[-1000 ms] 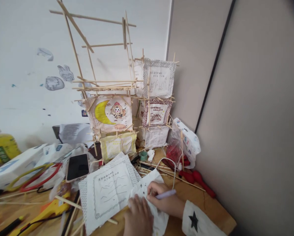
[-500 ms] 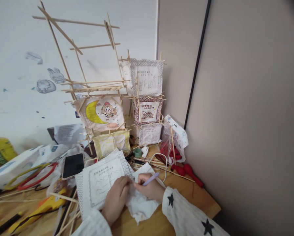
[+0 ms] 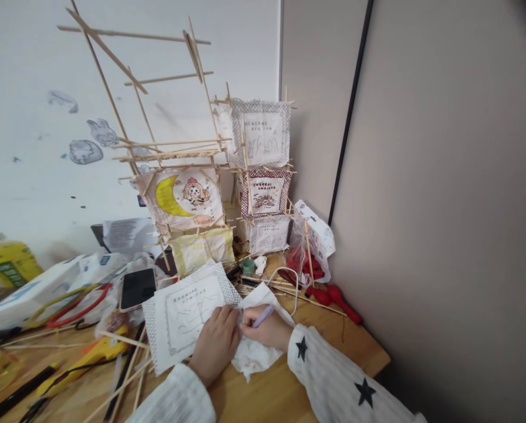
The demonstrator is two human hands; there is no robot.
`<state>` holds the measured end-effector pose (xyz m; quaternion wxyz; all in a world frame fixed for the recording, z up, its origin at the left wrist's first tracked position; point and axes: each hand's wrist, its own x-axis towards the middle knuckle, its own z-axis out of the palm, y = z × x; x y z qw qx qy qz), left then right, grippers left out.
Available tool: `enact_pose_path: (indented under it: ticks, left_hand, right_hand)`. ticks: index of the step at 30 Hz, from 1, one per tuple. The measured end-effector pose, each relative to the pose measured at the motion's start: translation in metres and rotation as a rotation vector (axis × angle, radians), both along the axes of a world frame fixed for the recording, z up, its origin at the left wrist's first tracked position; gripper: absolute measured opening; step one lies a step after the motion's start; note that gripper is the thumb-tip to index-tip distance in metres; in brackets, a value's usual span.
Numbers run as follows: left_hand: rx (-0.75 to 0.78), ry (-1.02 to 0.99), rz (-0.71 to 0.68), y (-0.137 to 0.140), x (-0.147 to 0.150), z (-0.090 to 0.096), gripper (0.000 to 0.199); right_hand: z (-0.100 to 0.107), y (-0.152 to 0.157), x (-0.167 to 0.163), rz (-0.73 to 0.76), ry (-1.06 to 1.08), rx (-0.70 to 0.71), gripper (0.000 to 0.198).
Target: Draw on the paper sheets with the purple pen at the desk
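Observation:
A light purple pen is gripped in my right hand, its tip hidden behind the fingers. Under that hand lies a crumpled thin white sheet with ragged edges. My left hand rests flat with its fingers laid along the left side of this sheet, holding it down. Beside the left hand is a white paper with a decorated border, handwriting and line drawing. It lies on another sheet with a cross-hatched edge.
A frame of thin wooden sticks with drawn panels stands behind. Left of the papers are a phone, a yellow glue gun and loose sticks. Red balloons lie at the right near a plastic bag.
The view has shifted slightly. My right hand has moved a little on the sheet, and the pen now tilts more steeply. My left hand stays on the sheet's left side.

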<state>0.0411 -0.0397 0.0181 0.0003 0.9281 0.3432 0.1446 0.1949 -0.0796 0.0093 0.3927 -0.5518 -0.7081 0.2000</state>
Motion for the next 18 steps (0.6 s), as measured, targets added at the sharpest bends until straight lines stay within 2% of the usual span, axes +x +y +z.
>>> enact_pose_path:
  ticks: [6,18]
  left_hand:
    - [-0.014,0.002,-0.024,0.0013,-0.0026,-0.0013,0.030]
    - [-0.031,0.030,-0.037,-0.0022,-0.0007,0.0050,0.033]
  right_hand:
    - [-0.0061,0.0017,-0.0013,0.004,-0.087,0.008,0.027]
    - [-0.0015,-0.0025,-0.0006,-0.007,-0.153,0.020,0.024]
